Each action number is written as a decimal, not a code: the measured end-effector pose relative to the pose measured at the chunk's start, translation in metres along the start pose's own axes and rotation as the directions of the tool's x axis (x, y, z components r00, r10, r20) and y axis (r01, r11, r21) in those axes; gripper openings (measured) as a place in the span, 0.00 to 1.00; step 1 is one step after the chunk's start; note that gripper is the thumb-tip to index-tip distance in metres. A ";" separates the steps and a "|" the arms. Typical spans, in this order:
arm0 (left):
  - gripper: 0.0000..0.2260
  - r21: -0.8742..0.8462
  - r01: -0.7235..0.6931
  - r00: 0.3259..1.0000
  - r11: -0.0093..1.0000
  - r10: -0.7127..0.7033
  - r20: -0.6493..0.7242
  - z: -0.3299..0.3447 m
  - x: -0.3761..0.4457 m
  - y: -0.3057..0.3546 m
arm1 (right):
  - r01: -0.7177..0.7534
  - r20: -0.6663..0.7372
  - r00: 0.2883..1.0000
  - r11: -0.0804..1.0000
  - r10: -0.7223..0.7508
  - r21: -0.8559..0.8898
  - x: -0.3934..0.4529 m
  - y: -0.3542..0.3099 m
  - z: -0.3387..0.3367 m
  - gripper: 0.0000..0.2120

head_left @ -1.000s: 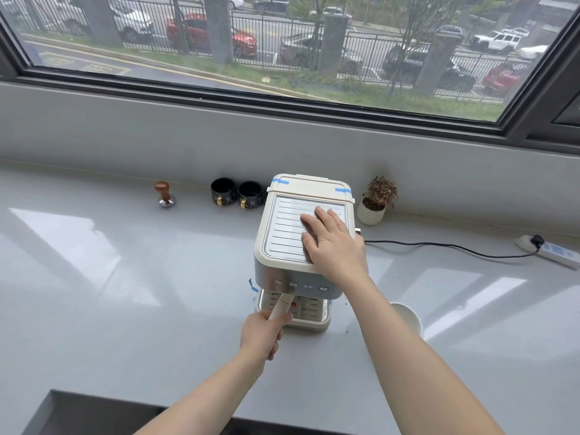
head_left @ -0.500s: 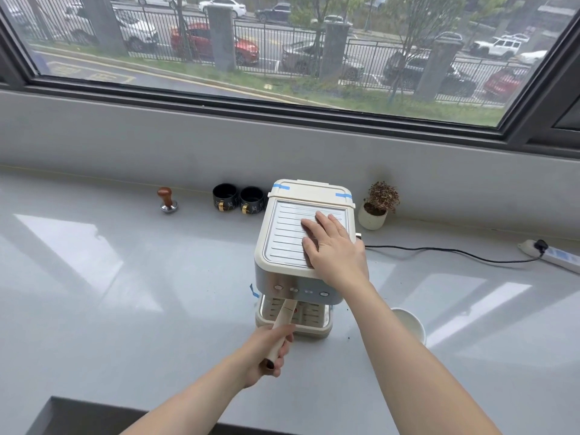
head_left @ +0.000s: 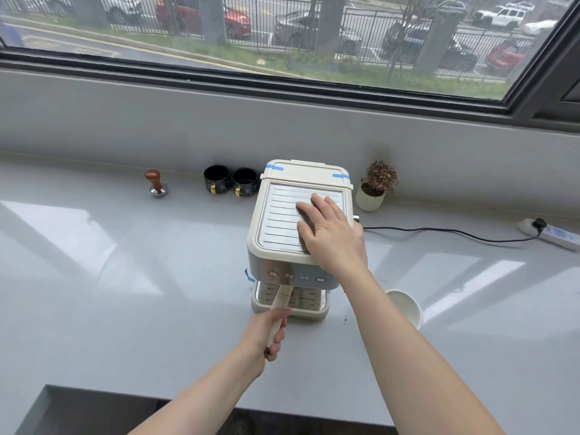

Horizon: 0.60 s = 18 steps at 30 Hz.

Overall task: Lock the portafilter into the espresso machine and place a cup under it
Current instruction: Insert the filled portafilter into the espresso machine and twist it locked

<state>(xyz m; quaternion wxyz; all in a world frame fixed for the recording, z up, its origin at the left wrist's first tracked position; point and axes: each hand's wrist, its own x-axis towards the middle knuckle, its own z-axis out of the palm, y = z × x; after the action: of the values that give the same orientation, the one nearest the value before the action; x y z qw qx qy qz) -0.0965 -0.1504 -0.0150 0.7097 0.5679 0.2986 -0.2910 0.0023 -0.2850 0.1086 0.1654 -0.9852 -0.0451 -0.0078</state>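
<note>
A cream and steel espresso machine (head_left: 276, 215) stands on the grey counter, facing me. My right hand (head_left: 329, 233) lies flat on its ribbed top, fingers spread. The portafilter's cream handle (head_left: 281, 298) sticks out from under the machine's front toward me, over the drip tray (head_left: 309, 310). My left hand (head_left: 266, 334) is closed around the near end of that handle. The portafilter's head is hidden under the machine. A white paper cup (head_left: 405, 307) stands on the counter right of the machine, partly behind my right forearm.
Two black cups (head_left: 230, 183) and a wooden-topped tamper (head_left: 156, 183) stand at the back left by the wall. A small potted plant (head_left: 375, 186) sits back right. A black cable (head_left: 439, 232) runs to a power strip (head_left: 552, 235) at far right. The counter's front edge (head_left: 125, 390) is near me.
The portafilter handle has swung from the left toward the middle and now points almost straight at me; my left hand slid down to its near end. My right hand stayed on top.
</note>
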 end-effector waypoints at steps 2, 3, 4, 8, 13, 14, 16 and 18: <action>0.12 -0.011 0.010 1.000 1.000 -0.011 -0.022 0.000 0.002 -0.001 | -0.002 0.003 1.000 1.000 0.002 0.004 0.000 0.001 0.001 0.21; 0.12 -0.016 0.016 0.999 1.000 -0.017 -0.034 0.001 0.001 -0.001 | -0.004 0.003 1.000 1.000 0.004 0.005 0.000 0.002 0.001 0.21; 0.12 -0.022 0.022 0.999 1.000 -0.023 -0.045 0.003 0.001 -0.001 | -0.006 0.001 1.000 1.000 0.006 0.006 0.000 0.002 0.002 0.21; 0.11 -0.104 0.054 0.994 0.993 -0.063 -0.087 0.017 -0.002 -0.005 | -0.009 -0.002 1.000 1.000 0.009 0.002 0.001 0.002 0.005 0.21; 0.10 -0.169 0.068 0.989 0.983 -0.089 -0.122 0.031 -0.007 -0.009 | -0.003 0.005 1.000 1.000 0.003 -0.002 0.001 0.003 0.006 0.21; 0.10 -0.171 0.067 0.988 0.983 -0.089 -0.123 0.030 -0.007 -0.009 | -0.002 0.007 1.000 1.000 0.002 -0.002 0.001 0.003 0.006 0.21; 0.11 -0.166 0.065 0.988 0.984 -0.087 -0.126 0.029 -0.007 -0.008 | -0.003 0.006 1.000 1.000 0.003 0.007 0.002 0.002 0.006 0.21; 0.11 -0.158 0.061 0.989 0.986 -0.081 -0.120 0.029 -0.006 -0.009 | -0.003 0.001 1.000 1.000 0.003 0.009 0.001 0.003 0.005 0.21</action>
<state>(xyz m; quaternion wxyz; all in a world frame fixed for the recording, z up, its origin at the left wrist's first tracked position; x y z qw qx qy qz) -0.1044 -0.1802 -0.0104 0.7203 0.5176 0.3845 -0.2557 0.0036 -0.2857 0.1032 0.1699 -0.9845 -0.0436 -0.0066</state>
